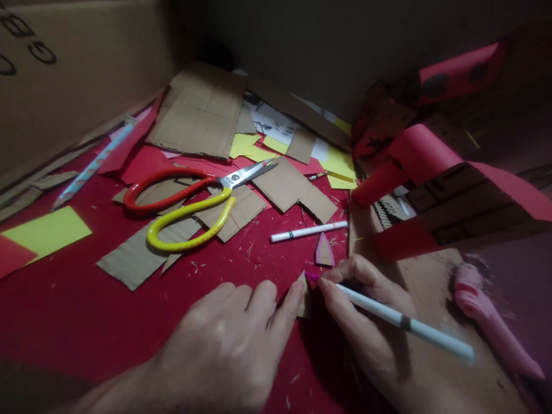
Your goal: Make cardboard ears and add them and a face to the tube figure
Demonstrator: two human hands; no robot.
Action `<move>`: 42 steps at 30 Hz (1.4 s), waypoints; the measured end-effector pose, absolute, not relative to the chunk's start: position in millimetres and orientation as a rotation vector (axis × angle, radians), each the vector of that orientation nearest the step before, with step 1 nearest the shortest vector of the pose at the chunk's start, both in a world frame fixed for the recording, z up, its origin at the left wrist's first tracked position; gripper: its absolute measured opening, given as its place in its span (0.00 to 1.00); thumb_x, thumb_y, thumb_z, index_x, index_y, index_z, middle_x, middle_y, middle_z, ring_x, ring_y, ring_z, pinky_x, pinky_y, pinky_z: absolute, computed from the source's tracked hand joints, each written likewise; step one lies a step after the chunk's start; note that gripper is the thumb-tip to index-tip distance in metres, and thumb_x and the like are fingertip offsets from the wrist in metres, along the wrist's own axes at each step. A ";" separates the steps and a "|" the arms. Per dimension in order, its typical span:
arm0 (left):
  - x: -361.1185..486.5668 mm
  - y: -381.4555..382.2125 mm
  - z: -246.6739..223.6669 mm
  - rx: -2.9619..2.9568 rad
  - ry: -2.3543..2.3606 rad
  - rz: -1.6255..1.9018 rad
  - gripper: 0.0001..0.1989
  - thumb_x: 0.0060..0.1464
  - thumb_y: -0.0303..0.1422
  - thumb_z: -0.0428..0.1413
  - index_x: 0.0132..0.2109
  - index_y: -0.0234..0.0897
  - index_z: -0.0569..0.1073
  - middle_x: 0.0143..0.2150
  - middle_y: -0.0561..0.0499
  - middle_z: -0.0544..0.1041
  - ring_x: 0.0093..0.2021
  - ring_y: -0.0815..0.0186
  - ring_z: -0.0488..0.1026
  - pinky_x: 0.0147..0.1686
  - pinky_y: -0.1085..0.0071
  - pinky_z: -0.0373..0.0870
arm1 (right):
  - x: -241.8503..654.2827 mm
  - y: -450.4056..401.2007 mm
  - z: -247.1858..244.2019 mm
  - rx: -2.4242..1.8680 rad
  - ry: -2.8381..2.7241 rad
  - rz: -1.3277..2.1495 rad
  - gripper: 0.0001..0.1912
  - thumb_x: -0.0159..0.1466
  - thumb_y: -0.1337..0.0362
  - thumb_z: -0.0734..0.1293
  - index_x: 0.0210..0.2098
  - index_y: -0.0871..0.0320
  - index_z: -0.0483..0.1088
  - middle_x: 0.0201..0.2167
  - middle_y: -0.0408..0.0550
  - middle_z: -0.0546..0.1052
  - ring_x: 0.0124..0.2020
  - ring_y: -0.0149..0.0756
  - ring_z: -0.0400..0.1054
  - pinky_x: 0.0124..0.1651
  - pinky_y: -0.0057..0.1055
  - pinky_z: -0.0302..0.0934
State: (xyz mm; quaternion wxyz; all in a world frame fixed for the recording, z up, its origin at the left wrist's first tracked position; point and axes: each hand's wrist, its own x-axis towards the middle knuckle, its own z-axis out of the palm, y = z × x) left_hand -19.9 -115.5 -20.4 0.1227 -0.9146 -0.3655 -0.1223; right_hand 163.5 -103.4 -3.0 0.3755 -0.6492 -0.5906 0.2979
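Note:
My right hand (pixel 371 310) is closed in a pinch around a white marker (pixel 401 322) whose pink tip touches the top of a small cardboard piece (pixel 303 302). That piece lies on the red cloth (pixel 207 351). The index finger of my left hand (pixel 233 339) presses on it; the other fingers are bent and partly hidden, with nothing visible in them. Just above my right fingertips is a second small pointed cardboard piece (pixel 324 250) with a pink edge. A white pen or cap (pixel 309 232) lies beyond it.
Scissors (pixel 228 187) with red and yellow handles lie on cardboard scraps (pixel 284 184). A blue-striped pencil (pixel 92 164) and yellow paper (pixel 52 230) are at left. A red paper and cardboard model (pixel 448 201) stands at right, near a pink object (pixel 491 316). Cardboard walls (pixel 86 75) rise behind.

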 end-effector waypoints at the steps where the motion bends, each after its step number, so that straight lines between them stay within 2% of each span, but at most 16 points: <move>1: -19.8 -115.7 -20.7 -2.668 -1.071 -0.367 0.24 0.60 0.20 0.44 0.63 0.26 0.64 0.32 0.47 0.75 0.30 0.61 0.73 0.25 0.66 0.66 | 163.2 -103.9 -1.8 -1.670 -1.515 0.760 0.08 0.57 0.66 0.67 0.22 0.54 0.66 0.14 0.36 0.67 0.15 0.26 0.58 0.18 0.22 0.52; 9: -18.9 -114.8 -26.0 -2.637 -1.080 -0.465 0.23 0.59 0.21 0.45 0.61 0.28 0.66 0.31 0.48 0.73 0.29 0.62 0.72 0.26 0.67 0.67 | 161.4 -105.0 4.0 -1.721 -1.505 0.770 0.08 0.56 0.65 0.67 0.21 0.54 0.66 0.14 0.36 0.66 0.17 0.27 0.58 0.19 0.24 0.50; 17: -18.8 -116.6 -21.9 -2.669 -1.090 -0.403 0.24 0.59 0.20 0.44 0.62 0.26 0.65 0.31 0.47 0.74 0.30 0.60 0.73 0.26 0.65 0.67 | 159.5 -104.6 -0.4 -1.704 -1.444 0.768 0.08 0.57 0.63 0.67 0.22 0.54 0.66 0.14 0.36 0.67 0.16 0.26 0.58 0.19 0.23 0.52; 22: -17.0 -117.2 -29.8 -2.631 -1.123 -0.521 0.23 0.60 0.22 0.45 0.61 0.27 0.66 0.31 0.47 0.73 0.31 0.61 0.72 0.31 0.64 0.70 | 160.7 -105.2 1.4 -1.676 -1.510 0.767 0.08 0.56 0.66 0.67 0.21 0.55 0.66 0.13 0.35 0.65 0.15 0.25 0.57 0.18 0.22 0.51; 28: -18.4 -116.9 -28.0 -2.680 -1.096 -0.430 0.24 0.59 0.21 0.46 0.62 0.25 0.64 0.32 0.46 0.73 0.31 0.59 0.73 0.28 0.64 0.67 | 158.0 -107.1 9.7 -1.797 -1.445 0.811 0.08 0.54 0.63 0.66 0.20 0.55 0.65 0.14 0.37 0.66 0.17 0.27 0.58 0.20 0.24 0.50; 33: -18.7 -116.5 -26.6 -2.675 -1.110 -0.477 0.24 0.59 0.21 0.46 0.62 0.27 0.65 0.30 0.49 0.71 0.29 0.62 0.71 0.29 0.65 0.67 | 159.8 -107.6 10.9 -1.779 -1.464 0.851 0.09 0.54 0.62 0.67 0.19 0.54 0.64 0.13 0.37 0.66 0.16 0.28 0.57 0.19 0.25 0.49; 38: -17.9 -116.7 -29.8 -2.678 -1.120 -0.499 0.23 0.59 0.22 0.47 0.61 0.27 0.66 0.31 0.49 0.72 0.30 0.62 0.72 0.30 0.65 0.68 | 162.9 -106.2 5.5 -1.701 -1.497 0.793 0.10 0.56 0.64 0.67 0.20 0.54 0.65 0.14 0.38 0.68 0.16 0.28 0.60 0.18 0.25 0.51; 42: -17.6 -116.5 -29.1 -2.659 -1.120 -0.483 0.22 0.60 0.22 0.45 0.61 0.27 0.66 0.31 0.48 0.73 0.30 0.62 0.72 0.30 0.65 0.69 | 161.4 -106.4 4.5 -1.728 -1.492 0.778 0.09 0.56 0.65 0.67 0.21 0.54 0.65 0.14 0.37 0.67 0.16 0.27 0.59 0.19 0.24 0.51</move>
